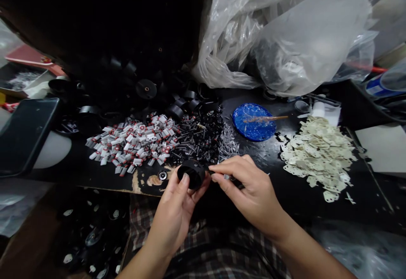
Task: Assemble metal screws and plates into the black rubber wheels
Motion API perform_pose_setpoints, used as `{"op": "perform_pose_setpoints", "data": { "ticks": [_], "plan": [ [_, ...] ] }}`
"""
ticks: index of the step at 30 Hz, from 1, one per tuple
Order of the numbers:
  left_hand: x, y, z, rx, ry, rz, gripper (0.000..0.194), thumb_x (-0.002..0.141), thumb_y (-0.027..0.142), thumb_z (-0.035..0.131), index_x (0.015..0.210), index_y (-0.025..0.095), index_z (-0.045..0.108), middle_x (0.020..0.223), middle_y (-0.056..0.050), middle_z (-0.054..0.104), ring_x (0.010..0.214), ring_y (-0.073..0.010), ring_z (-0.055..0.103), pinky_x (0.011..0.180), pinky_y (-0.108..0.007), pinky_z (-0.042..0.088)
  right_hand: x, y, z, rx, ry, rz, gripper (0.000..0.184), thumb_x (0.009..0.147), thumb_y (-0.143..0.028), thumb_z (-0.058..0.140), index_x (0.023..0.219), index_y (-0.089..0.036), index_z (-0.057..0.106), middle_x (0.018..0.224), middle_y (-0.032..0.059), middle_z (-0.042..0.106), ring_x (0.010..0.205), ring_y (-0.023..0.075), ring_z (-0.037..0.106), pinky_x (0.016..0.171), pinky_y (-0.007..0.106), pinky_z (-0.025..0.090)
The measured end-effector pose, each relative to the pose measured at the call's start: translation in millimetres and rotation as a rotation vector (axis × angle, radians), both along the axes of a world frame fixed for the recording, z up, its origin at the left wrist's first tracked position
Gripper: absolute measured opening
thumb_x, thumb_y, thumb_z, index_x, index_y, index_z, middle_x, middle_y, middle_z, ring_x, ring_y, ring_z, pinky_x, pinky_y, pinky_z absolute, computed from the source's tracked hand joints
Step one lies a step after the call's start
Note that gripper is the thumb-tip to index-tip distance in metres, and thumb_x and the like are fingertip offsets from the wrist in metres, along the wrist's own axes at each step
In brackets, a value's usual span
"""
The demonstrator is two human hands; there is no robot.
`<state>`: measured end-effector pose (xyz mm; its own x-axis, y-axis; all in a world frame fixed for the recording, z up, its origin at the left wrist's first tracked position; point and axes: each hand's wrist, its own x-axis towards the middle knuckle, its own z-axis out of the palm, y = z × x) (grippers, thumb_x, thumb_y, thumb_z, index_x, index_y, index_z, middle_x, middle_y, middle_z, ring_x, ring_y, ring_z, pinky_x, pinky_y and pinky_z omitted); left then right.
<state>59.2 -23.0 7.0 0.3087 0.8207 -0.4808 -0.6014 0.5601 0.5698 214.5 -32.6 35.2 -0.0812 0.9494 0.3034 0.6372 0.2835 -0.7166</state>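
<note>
My left hand (177,205) grips a small black round plastic part (191,173) at the near edge of the black worktop (279,186). My right hand (247,190) pinches a tiny thin piece against that part's right side; the piece is mostly hidden by my fingers. Just behind my hands lie a heap of white and red small pieces (133,141), a heap of black springs and screws (196,137) and a small pile of silvery bits (227,143).
A blue dish (253,122) with a stick across it sits behind my right hand. Cream flat stamped pieces (320,154) are piled at the right. Clear plastic bags (285,34) rise at the back. A dark phone (25,135) stands at the left. Finished black parts (91,236) fill a box below left.
</note>
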Motion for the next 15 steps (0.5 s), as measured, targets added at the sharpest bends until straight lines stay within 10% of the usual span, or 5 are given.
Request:
{"op": "perform_pose_setpoints", "data": {
  "ticks": [15],
  "plan": [
    [-7.0,-6.9,-1.1,0.010,0.039,-0.111,0.021,0.080,0.038,0.066,0.096,0.025,0.064,0.090,0.000,0.067,0.083,-0.0146,0.063,0.071,-0.024,0.049,-9.3,-2.6,4.6,-0.027,0.099,0.040,0.007,0.088,-0.022,0.057,0.089,-0.026,0.063,0.079,-0.0003,0.066,0.073,0.0153,0.061,0.067,0.028,0.046]
  ]
}}
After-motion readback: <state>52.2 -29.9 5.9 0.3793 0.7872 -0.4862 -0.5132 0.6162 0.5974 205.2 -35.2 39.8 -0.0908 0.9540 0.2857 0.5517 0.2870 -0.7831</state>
